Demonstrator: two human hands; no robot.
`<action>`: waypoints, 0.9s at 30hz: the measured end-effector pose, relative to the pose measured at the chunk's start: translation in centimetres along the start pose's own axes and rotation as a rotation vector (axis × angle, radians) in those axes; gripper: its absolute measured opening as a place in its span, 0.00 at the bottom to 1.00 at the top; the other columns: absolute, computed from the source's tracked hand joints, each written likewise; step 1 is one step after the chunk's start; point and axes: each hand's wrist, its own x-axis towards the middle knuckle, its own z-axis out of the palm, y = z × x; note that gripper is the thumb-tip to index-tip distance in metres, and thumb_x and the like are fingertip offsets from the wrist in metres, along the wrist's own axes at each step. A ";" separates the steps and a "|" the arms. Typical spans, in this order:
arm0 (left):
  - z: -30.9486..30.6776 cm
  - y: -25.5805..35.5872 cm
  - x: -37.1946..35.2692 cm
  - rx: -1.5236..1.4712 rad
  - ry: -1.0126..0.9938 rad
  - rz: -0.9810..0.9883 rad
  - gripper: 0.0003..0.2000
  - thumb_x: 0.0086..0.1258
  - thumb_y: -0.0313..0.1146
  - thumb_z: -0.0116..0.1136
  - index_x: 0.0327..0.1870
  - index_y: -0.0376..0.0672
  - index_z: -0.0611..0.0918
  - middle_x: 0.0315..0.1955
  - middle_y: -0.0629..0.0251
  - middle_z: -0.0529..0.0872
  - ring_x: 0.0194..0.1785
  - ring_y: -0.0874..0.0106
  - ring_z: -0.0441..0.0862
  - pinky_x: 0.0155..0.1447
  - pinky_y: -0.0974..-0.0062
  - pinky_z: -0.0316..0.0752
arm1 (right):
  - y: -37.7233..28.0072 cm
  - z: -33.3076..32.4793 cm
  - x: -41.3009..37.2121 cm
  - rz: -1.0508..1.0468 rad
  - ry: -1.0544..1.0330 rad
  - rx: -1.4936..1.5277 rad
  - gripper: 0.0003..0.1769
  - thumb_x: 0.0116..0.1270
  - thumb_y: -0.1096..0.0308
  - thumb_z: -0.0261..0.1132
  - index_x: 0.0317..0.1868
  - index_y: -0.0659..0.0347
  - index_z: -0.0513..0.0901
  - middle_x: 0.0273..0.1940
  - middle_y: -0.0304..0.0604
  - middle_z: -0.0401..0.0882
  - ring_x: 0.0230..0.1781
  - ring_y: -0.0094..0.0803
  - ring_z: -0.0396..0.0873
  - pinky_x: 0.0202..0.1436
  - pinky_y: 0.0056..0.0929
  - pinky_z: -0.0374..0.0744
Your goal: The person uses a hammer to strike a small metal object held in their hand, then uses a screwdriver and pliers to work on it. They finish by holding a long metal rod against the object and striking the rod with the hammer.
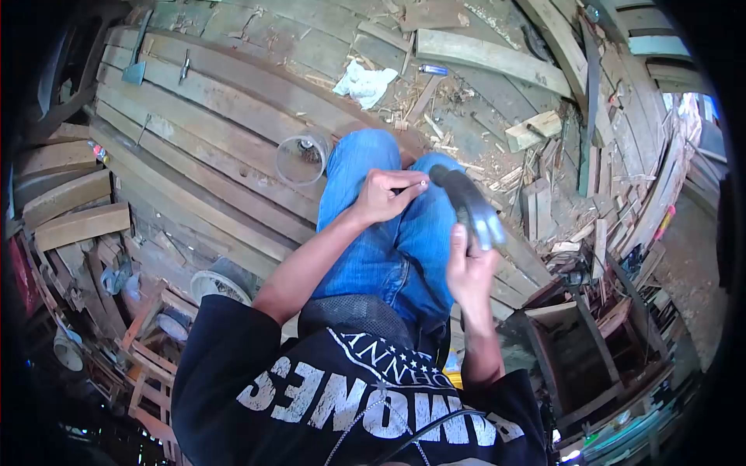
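Observation:
My left hand (382, 196) is closed in a pinch above my knees, with the fingertips pointing right. Between them is a small, thin piece that looks like a nail (424, 183), mostly hidden by the fingers. A claw hammer (466, 196) is in my right hand (472, 272), which is wrapped round its handle. The hammer's head hangs over my right thigh, its striking end close to the left fingertips and its shiny claw blurred. By my left knee stands a clear plastic tub (301, 159) with small dark pieces inside.
Long wooden planks (210, 147) lie to the left, with a putty-knife-like tool (134, 71) on them. Ahead are a white cloth (365, 84), a blue lighter-sized object (433, 70), a beam (493, 60) and wood chips. A wooden frame (579, 353) stands at right.

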 end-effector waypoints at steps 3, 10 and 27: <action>-0.4 0.8 0.4 0.094 -0.046 0.033 0.10 0.59 0.20 0.64 0.42 0.34 0.86 0.40 0.52 0.88 0.44 0.65 0.87 0.48 0.73 0.80 | 0.2 0.7 0.6 -0.046 -0.039 -0.177 0.18 0.68 0.60 0.64 0.27 0.69 0.81 0.15 0.58 0.72 0.15 0.46 0.79 0.20 0.39 0.70; -0.3 0.2 0.2 0.032 0.006 0.049 0.09 0.58 0.19 0.63 0.41 0.34 0.86 0.38 0.51 0.88 0.43 0.64 0.88 0.47 0.73 0.80 | 0.1 0.5 0.1 -0.062 -0.056 -0.080 0.19 0.68 0.59 0.63 0.28 0.69 0.81 0.13 0.55 0.72 0.15 0.48 0.78 0.20 0.40 0.72; -0.1 -0.2 -0.2 0.033 -0.003 -0.035 0.10 0.59 0.20 0.64 0.42 0.34 0.86 0.41 0.52 0.88 0.46 0.64 0.87 0.51 0.72 0.79 | -0.5 0.1 -0.3 -0.138 0.043 0.131 0.16 0.67 0.62 0.65 0.29 0.69 0.81 0.13 0.53 0.72 0.13 0.42 0.79 0.20 0.38 0.72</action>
